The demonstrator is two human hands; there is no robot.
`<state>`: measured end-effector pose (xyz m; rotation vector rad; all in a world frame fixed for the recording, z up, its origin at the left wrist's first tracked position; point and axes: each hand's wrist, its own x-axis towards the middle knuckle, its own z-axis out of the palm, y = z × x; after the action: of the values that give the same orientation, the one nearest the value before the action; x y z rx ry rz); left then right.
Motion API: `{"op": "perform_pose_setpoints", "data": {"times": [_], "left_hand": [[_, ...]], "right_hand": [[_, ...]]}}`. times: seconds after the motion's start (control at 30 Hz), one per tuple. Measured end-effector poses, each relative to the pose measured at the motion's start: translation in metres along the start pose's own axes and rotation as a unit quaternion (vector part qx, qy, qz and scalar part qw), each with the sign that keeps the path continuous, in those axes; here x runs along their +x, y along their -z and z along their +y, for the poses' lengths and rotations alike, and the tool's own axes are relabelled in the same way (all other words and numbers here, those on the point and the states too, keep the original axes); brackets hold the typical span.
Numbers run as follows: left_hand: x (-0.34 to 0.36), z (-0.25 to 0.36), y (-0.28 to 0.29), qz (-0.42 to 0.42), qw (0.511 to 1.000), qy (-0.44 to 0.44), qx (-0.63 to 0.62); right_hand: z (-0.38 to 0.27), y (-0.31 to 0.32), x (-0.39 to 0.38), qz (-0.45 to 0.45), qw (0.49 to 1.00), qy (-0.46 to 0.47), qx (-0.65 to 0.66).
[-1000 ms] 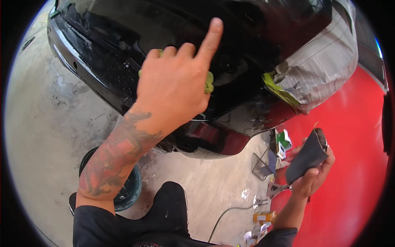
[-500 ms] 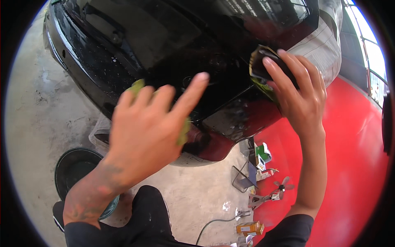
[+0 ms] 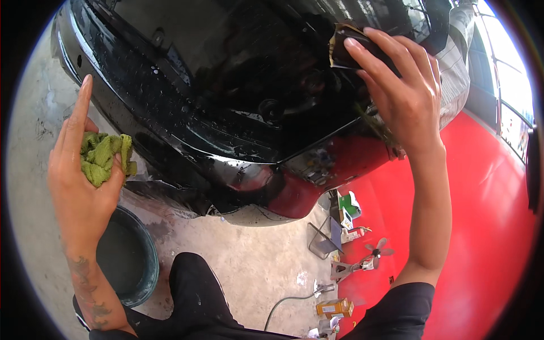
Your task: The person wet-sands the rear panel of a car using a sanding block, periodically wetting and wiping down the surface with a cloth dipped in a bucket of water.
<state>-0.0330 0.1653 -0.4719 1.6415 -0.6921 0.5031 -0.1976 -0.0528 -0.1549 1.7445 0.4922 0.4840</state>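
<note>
The glossy black vehicle body [image 3: 215, 79], wet with droplets, spans the upper view. My left hand [image 3: 76, 170] is at its left edge, wrapped round a crumpled green cloth [image 3: 105, 158], with the index finger extended upward. On the right, my right hand [image 3: 405, 93] grips a dark block [image 3: 345, 48] with a thin sheet around it, held against the upper panel; its underside is hidden. Grey masking paper [image 3: 453, 96] covers part of the vehicle beside that hand.
A bucket of dark water [image 3: 150, 252] stands below my left hand. At lower right are a folding frame [image 3: 324, 238], a small fan [image 3: 375, 254], a hose [image 3: 288, 298] and a yellow-orange box [image 3: 334, 307], beside a red surface [image 3: 487, 215].
My left hand has moved from mid-panel down-left to the vehicle's edge, exposing the cloth. My right hand has risen from the lower right to the upper panel with the block.
</note>
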Motion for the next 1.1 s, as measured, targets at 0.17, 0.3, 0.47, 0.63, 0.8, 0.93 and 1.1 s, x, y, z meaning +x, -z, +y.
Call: {"op": "perform_pose_setpoints", "data": {"times": [0.17,0.3,0.47,0.63,0.8,0.93,1.1], "left_hand": [[0.000,-0.012,0.015,0.023,1.000,0.015,-0.010],[0.000,-0.007,0.013,0.004,1.000,0.009,-0.008],[-0.003,-0.007,0.014,-0.019,1.000,0.012,0.005],[-0.001,-0.014,0.014,0.020,1.000,0.013,0.004],[-0.001,-0.005,0.012,-0.032,0.999,0.013,0.015],[-0.003,-0.012,0.014,-0.039,0.998,0.045,-0.033],[0.000,-0.021,0.024,0.035,0.999,-0.008,0.036]], "right_hand": [[-0.003,0.008,-0.028,-0.020,1.000,-0.016,0.003],[-0.002,0.003,-0.006,-0.005,1.000,-0.002,-0.017],[-0.005,0.001,-0.012,0.010,1.000,-0.009,-0.013],[-0.004,0.005,-0.022,-0.009,1.000,-0.014,-0.014],[-0.012,0.001,0.028,-0.015,1.000,-0.003,-0.013],[-0.009,0.004,-0.012,-0.010,1.000,-0.010,-0.010],[-0.008,0.011,-0.031,-0.018,1.000,-0.015,-0.016]]}}
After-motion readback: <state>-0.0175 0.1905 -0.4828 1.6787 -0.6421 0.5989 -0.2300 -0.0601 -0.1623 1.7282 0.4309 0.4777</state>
